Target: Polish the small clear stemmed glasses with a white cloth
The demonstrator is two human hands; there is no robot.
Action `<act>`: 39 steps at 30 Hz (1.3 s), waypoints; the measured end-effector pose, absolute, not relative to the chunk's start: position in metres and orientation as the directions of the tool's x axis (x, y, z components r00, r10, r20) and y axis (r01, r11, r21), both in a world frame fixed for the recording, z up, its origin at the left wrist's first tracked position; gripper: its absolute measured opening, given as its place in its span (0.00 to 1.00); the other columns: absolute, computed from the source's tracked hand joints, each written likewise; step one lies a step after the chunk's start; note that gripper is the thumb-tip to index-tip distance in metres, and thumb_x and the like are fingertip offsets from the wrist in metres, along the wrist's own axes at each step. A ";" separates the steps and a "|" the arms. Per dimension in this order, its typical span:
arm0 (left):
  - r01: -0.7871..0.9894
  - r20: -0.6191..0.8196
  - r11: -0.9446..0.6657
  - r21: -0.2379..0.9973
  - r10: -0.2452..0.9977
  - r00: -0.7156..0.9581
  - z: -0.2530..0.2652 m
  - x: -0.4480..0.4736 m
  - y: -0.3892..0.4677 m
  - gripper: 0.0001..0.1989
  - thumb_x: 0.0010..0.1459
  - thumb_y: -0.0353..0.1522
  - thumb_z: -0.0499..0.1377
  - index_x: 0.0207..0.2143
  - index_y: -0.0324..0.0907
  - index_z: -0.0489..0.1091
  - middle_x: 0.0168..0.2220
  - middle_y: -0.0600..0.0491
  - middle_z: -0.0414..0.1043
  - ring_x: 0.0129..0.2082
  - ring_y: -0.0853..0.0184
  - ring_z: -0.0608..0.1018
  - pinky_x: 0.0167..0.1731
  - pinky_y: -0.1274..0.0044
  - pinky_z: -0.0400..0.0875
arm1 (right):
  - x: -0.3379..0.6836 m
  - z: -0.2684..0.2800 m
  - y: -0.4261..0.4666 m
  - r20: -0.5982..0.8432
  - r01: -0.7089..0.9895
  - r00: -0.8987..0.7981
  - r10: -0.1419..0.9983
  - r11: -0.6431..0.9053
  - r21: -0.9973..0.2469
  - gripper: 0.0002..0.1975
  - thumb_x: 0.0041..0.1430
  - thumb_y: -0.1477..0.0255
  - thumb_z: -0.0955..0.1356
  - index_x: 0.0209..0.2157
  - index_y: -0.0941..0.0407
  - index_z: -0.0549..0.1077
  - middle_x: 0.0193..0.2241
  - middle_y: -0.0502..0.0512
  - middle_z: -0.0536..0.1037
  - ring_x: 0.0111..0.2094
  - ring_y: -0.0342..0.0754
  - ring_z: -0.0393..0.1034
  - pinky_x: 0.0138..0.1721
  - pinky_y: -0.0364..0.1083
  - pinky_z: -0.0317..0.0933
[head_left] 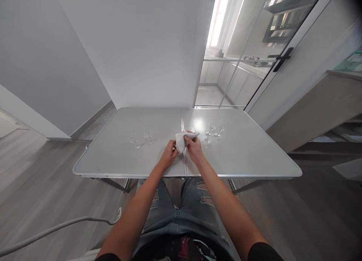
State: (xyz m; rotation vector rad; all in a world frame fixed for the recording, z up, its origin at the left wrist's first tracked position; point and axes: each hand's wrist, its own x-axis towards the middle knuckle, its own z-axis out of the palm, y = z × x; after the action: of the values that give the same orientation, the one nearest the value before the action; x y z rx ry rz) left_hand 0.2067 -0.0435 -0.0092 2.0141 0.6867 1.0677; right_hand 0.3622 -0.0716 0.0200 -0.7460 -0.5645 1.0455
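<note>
Over the middle of the table, my right hand point(194, 148) is closed on a white cloth point(181, 139). The cloth is wrapped about a clear glass point(193, 128), whose rim shows faintly beyond its far edge. My left hand point(168, 153) is closed at the near-left side of the cloth, gripping what appears to be the foot end of the same glass; fingers and cloth hide most of it. Right of my hands stand clear stemmed glasses point(218, 135). More clear glassware point(148, 137) is on the left half, its outlines faint.
The pale folding table point(243, 151) has a metal rim and a centre seam. Behind it are a white wall point(147, 57) and a glass door with a black handle point(283, 59). A shelf unit point(319, 99) is at right; a grey hose point(70, 220) crosses the floor at left.
</note>
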 end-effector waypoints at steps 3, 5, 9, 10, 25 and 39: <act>0.134 0.502 -0.635 0.761 0.707 0.498 -0.011 0.210 -0.043 0.10 0.67 0.35 0.54 0.49 0.42 0.65 0.45 0.48 0.66 0.42 0.67 0.73 0.40 0.75 0.77 | 0.357 0.023 -0.065 -0.027 -0.578 0.499 0.866 0.309 -0.755 0.18 0.49 0.64 0.77 0.41 0.55 0.75 0.41 0.52 0.80 0.43 0.49 0.74 0.40 0.45 0.70; 0.147 0.520 -0.659 0.738 0.693 0.499 -0.012 0.211 -0.043 0.09 0.68 0.35 0.54 0.48 0.43 0.64 0.43 0.50 0.64 0.40 0.68 0.73 0.41 0.74 0.77 | 0.355 0.026 -0.063 -0.064 -0.612 0.517 0.854 0.316 -0.725 0.17 0.51 0.61 0.75 0.40 0.54 0.75 0.42 0.52 0.80 0.43 0.49 0.75 0.40 0.46 0.71; 0.164 0.516 -0.683 0.712 0.668 0.536 -0.015 0.212 -0.042 0.09 0.68 0.35 0.54 0.48 0.42 0.64 0.43 0.50 0.64 0.39 0.68 0.72 0.41 0.73 0.77 | 0.353 0.029 -0.060 -0.029 -0.586 0.575 0.818 0.387 -0.712 0.16 0.56 0.56 0.72 0.39 0.53 0.75 0.39 0.51 0.81 0.41 0.48 0.76 0.41 0.47 0.72; 0.169 0.505 -0.679 0.715 0.668 0.547 -0.015 0.212 -0.042 0.09 0.68 0.35 0.53 0.48 0.42 0.63 0.43 0.49 0.65 0.39 0.67 0.73 0.42 0.72 0.77 | 0.353 0.028 -0.060 -0.013 -0.571 0.582 0.813 0.397 -0.719 0.16 0.56 0.56 0.72 0.39 0.53 0.74 0.38 0.51 0.81 0.41 0.48 0.76 0.41 0.47 0.72; 0.142 0.493 -0.626 0.767 0.716 0.494 -0.018 0.207 -0.039 0.15 0.71 0.37 0.47 0.55 0.41 0.62 0.46 0.45 0.70 0.46 0.61 0.74 0.49 0.68 0.70 | 0.360 0.008 -0.069 0.172 -0.311 0.261 0.950 0.251 -0.917 0.23 0.42 0.69 0.81 0.42 0.54 0.77 0.43 0.53 0.82 0.47 0.50 0.75 0.52 0.48 0.68; 0.147 0.445 -0.583 0.799 0.738 0.508 -0.020 0.211 -0.039 0.15 0.67 0.34 0.53 0.55 0.42 0.60 0.50 0.44 0.67 0.51 0.59 0.71 0.55 0.65 0.66 | 0.340 -0.004 -0.073 0.121 -0.269 0.482 0.868 0.278 -0.922 0.22 0.45 0.63 0.79 0.41 0.57 0.79 0.40 0.57 0.83 0.40 0.50 0.76 0.44 0.47 0.69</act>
State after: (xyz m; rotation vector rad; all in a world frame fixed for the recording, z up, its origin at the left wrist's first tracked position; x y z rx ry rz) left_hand 0.2109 -0.0391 -0.0199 2.0357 0.7218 1.0555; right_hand 0.3402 -0.0725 -0.0040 -1.0068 -0.7210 0.8587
